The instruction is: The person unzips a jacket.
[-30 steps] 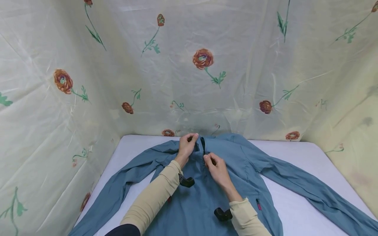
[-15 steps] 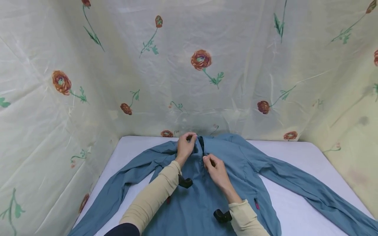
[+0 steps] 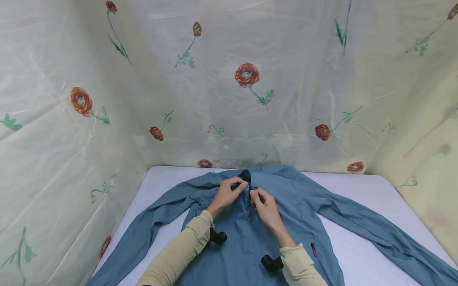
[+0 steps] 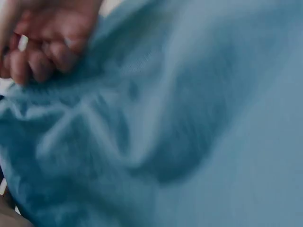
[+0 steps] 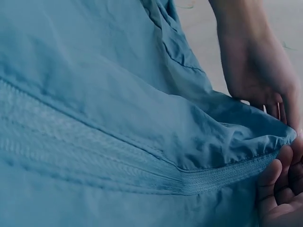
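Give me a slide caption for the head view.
Left hand and right hand pinch a blue jacket near its dark neck opening, on a white table.

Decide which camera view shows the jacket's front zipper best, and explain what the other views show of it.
The right wrist view: the zipper runs large across the picture, its ribbed texture clear. The head view shows it only small, a thin line down the jacket. The left wrist view shows blurred jacket cloth, no zipper discernible.

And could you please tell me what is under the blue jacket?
The blue jacket lies on a white table, which shows between its sleeves and body. Anything else beneath the cloth is covered and cannot be seen.
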Demonstrator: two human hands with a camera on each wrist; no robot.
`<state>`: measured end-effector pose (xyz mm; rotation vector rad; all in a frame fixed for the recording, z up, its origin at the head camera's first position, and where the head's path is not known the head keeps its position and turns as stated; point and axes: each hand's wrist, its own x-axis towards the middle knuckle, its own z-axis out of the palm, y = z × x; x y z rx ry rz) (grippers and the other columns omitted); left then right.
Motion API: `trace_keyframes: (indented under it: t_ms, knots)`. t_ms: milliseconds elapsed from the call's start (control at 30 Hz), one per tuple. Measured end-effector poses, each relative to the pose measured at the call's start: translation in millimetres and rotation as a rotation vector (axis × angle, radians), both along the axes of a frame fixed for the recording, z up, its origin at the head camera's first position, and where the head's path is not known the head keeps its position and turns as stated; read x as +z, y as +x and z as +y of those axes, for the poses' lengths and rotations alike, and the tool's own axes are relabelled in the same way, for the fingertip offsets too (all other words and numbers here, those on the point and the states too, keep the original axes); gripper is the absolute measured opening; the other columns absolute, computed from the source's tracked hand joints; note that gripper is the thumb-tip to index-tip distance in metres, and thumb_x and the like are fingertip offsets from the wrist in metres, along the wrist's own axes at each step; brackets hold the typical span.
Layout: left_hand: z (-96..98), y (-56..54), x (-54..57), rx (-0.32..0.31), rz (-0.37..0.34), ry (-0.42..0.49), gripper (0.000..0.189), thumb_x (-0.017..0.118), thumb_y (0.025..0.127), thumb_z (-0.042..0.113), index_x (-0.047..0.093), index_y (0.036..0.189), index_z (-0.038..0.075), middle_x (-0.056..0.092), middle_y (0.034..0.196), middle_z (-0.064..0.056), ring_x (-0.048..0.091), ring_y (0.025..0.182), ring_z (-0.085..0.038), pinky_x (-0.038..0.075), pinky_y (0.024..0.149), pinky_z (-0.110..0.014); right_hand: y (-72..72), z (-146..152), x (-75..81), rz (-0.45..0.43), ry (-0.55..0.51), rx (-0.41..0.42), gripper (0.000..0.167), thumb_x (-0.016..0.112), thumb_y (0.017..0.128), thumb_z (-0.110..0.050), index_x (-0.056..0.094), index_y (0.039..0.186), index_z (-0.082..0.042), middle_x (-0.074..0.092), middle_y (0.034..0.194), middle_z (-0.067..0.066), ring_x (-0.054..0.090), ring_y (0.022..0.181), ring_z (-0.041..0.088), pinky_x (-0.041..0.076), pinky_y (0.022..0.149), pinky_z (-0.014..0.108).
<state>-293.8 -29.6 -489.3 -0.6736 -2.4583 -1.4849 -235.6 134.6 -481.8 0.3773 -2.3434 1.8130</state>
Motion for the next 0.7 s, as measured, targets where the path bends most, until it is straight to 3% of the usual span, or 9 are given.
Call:
trace_keyframes:
  t_ms: [100, 267, 700]
  knots:
    - [4.9, -0.6, 0.9, 0.010, -0.064, 0.047, 0.027, 0.055, 0.095, 0.039, 0.069, 0.096, 0.016, 0.069, 0.100, -0.002, 0.063, 0.097, -0.015, 0.048, 0.089, -0.032, 0.4, -1.3, -1.1, -0.006, 0.001, -0.011, 0.034, 0.048, 0.100, -0.028, 0.054, 0.076, -0.005, 0.050, 0.068, 0.009, 0.045, 0.054, 0.012, 0.042, 0.054, 0.026]
    - [10.0, -2.7, 3.1, 0.038, -0.098, 0.070, 0.027, 0.055, 0.095, 0.039, 0.068, 0.095, 0.016, 0.067, 0.093, -0.003, 0.061, 0.090, -0.015, 0.048, 0.083, -0.031, 0.3, -0.9, -1.0, -0.008, -0.003, -0.022, 0.034, 0.048, 0.100, -0.029, 0.054, 0.076, -0.004, 0.050, 0.070, 0.012, 0.045, 0.054, 0.012, 0.042, 0.053, 0.026]
    - [12.5, -4.2, 6.6, 0.137, -0.065, 0.121, 0.025, 0.057, 0.095, 0.031, 0.070, 0.098, 0.010, 0.068, 0.097, -0.009, 0.061, 0.090, -0.020, 0.048, 0.082, -0.031, 2.3, -3.5, -1.0, -0.005, 0.013, -0.022, 0.033, 0.048, 0.100, -0.028, 0.054, 0.076, -0.006, 0.050, 0.069, 0.009, 0.045, 0.054, 0.012, 0.042, 0.053, 0.026]
